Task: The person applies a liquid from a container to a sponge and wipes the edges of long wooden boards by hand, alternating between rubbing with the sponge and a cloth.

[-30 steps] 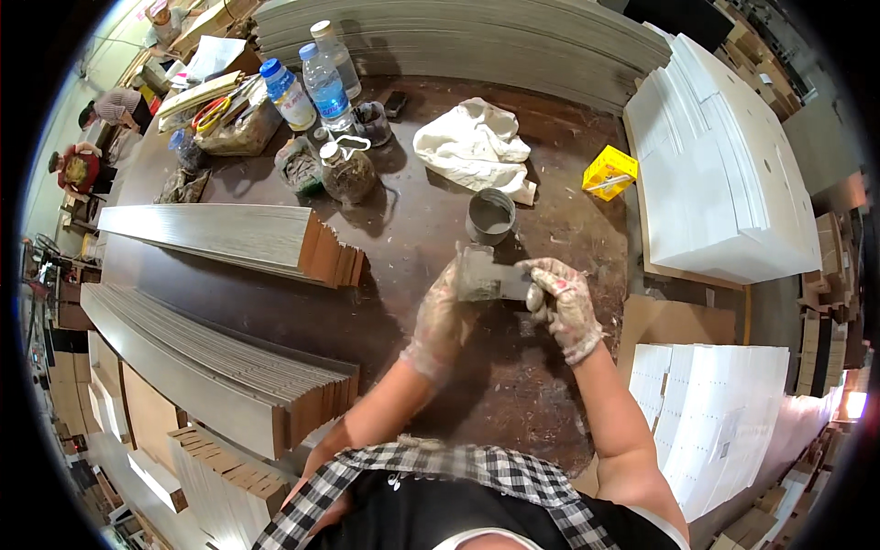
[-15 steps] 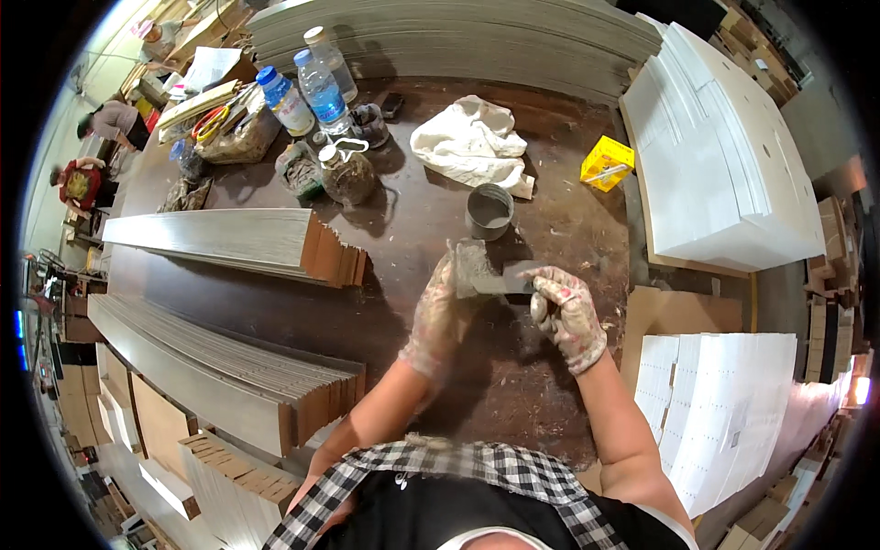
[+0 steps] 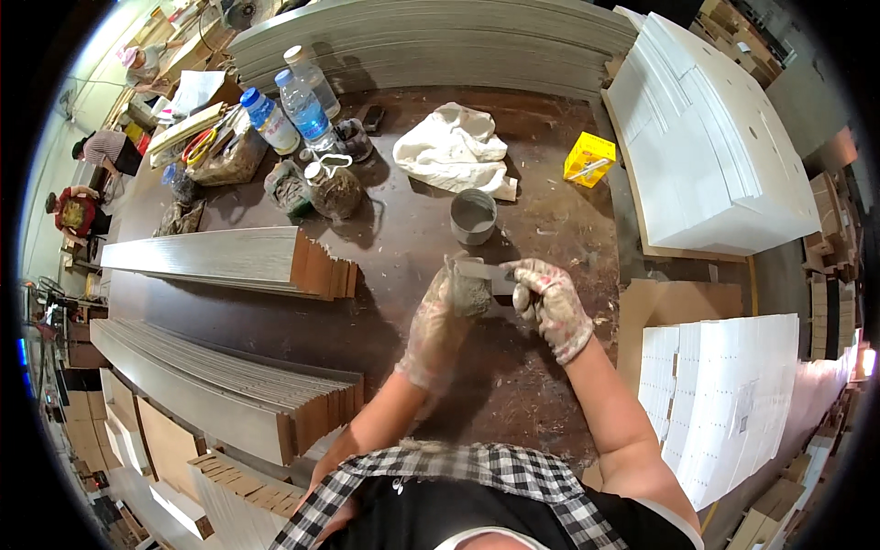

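In my gloved left hand is a small flat plate smeared with grey paste; its handle or edge is hidden behind the fingers. My gloved right hand pinches a thin flat scraper, whose blade reaches left over the plate's upper part and touches the paste. Just beyond both hands stands a round grey cup with grey stuff inside. Farther back lies a crumpled white cloth. Both gloves are white with reddish patches and grey stains.
On the brown table, stacked grey boards lie to the left, with a second stack nearer me. Bottles and a stained jug stand back left. A yellow box is at right, beside white sheet stacks.
The scraper has moved left, from the plate's lower right edge onto its upper part. The paste now looks gathered lower on the plate. The view has shifted slightly.
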A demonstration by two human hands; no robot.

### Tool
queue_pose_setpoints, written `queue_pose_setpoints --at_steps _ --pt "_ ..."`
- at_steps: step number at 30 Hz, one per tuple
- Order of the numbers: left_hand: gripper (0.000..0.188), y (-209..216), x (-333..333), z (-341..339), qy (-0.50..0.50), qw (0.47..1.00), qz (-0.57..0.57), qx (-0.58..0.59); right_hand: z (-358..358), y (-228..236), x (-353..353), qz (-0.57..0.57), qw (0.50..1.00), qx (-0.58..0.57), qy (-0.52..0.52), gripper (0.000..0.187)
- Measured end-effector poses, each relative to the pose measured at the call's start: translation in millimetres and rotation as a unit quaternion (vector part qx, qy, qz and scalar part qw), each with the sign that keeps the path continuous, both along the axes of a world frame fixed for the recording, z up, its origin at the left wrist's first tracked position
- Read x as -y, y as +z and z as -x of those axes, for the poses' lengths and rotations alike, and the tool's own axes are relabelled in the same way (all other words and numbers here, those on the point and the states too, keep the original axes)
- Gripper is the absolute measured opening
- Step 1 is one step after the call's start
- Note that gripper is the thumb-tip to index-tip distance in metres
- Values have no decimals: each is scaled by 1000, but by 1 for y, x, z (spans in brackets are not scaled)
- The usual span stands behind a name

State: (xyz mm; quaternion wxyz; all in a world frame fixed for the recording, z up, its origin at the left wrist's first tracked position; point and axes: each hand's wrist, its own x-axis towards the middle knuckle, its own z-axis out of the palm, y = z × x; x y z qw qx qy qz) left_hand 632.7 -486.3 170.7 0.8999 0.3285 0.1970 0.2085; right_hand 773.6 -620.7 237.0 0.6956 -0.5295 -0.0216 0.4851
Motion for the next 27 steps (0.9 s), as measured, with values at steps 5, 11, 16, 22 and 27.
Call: queue_pose_setpoints --at_steps 5,11,16,22,27 --pt "40 24 0 2 -14 999 26 18 9 -14 23 16 999 -38 31 20" --pt "40 23 3 2 -55 996 39 61 3 -7 5 -32 999 17 -17 21" --pt "40 19 0 7 -22 999 37 19 20 -19 26 39 998 -46 28 19" --pt "46 24 4 7 5 993 121 5 22 8 22 -37 987 157 0 24" --pt "46 24 0 6 8 989 138 45 35 -15 36 -34 667 738 93 35"
